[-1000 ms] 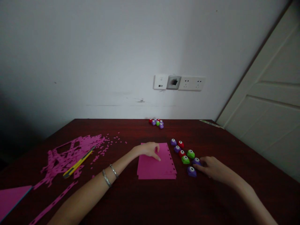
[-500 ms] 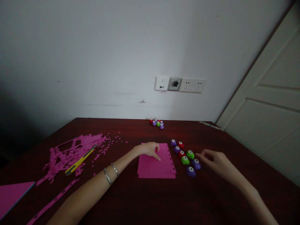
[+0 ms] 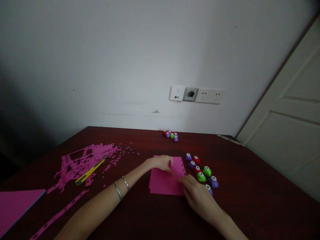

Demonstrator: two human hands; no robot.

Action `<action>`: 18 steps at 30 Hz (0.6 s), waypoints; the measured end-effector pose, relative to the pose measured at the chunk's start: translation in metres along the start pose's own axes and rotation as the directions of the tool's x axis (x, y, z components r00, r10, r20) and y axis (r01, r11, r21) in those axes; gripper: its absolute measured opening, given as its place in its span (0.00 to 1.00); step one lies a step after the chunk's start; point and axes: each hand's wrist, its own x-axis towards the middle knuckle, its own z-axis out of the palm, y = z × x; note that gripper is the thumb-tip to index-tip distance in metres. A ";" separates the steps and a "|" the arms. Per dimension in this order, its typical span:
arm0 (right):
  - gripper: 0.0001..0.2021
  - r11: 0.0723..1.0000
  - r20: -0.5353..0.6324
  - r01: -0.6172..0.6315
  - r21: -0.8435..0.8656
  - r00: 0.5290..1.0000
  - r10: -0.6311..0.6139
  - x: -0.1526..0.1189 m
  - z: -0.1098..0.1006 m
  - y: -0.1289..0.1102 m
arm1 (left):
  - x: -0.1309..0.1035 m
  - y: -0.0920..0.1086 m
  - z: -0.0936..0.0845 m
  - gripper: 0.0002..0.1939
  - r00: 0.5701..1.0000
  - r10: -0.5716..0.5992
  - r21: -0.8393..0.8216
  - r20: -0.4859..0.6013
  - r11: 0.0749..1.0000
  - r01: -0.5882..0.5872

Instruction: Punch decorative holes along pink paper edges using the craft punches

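My left hand point(image 3: 163, 163) lies on a small stack of pink paper sheets point(image 3: 160, 185), thumb and fingers apart. At the lower right edge of the stack, my right hand point(image 3: 198, 195) is closed with its fingertips on the paper; its thumb is partly hidden. Small punched holes run down the right side of the top sheet. Just right of the paper stand several small craft punches, each with an eye-like white and black top, among them a green punch point(image 3: 201, 177), a red punch point(image 3: 196, 160) and a purple punch point(image 3: 213, 181).
More small punches point(image 3: 172, 135) cluster near the wall. On the left lie cut pink paper strips point(image 3: 75, 166) with tiny punched bits, a yellow utility knife point(image 3: 90, 170) and a larger pink sheet point(image 3: 20, 206). Sockets point(image 3: 208, 96) are on the wall.
My right hand has moved left, from beside the punches onto the right edge of the pink paper. My left hand stays on the stack. The camera view has shifted slightly.
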 end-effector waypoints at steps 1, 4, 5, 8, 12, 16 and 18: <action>0.13 1.000 0.005 -0.005 0.000 1.000 0.005 0.000 0.001 0.001 | -0.001 0.000 0.000 0.20 1.000 0.001 -0.001 0.002 1.000 -0.001; 0.13 0.999 0.004 -0.039 0.001 0.999 0.039 0.001 0.003 0.003 | -0.002 0.001 -0.001 0.19 1.000 -0.013 -0.013 0.007 1.000 0.013; 0.14 0.999 0.003 -0.050 0.002 0.999 0.050 0.001 0.003 0.003 | -0.002 0.001 -0.002 0.19 1.000 -0.015 -0.017 0.005 1.000 0.015; 0.15 0.998 0.000 -0.066 0.012 0.998 0.066 0.001 0.003 0.001 | -0.001 0.000 -0.002 0.17 1.000 0.007 -0.023 -0.007 1.000 -0.007; 0.16 0.996 -0.011 -0.091 0.015 0.996 0.091 0.002 0.005 -0.002 | 0.007 -0.007 -0.004 0.13 0.993 0.005 -0.121 -0.114 0.993 -0.019; 0.17 0.994 -0.019 -0.103 0.025 0.994 0.104 0.002 0.007 -0.002 | 0.028 -0.031 -0.018 0.10 0.892 -0.244 -0.267 -0.381 0.952 0.146; 0.18 0.995 -0.024 -0.092 0.037 0.995 0.092 0.002 0.007 -0.001 | 0.042 -0.048 -0.031 0.06 0.830 -0.322 -0.277 -0.454 0.937 0.212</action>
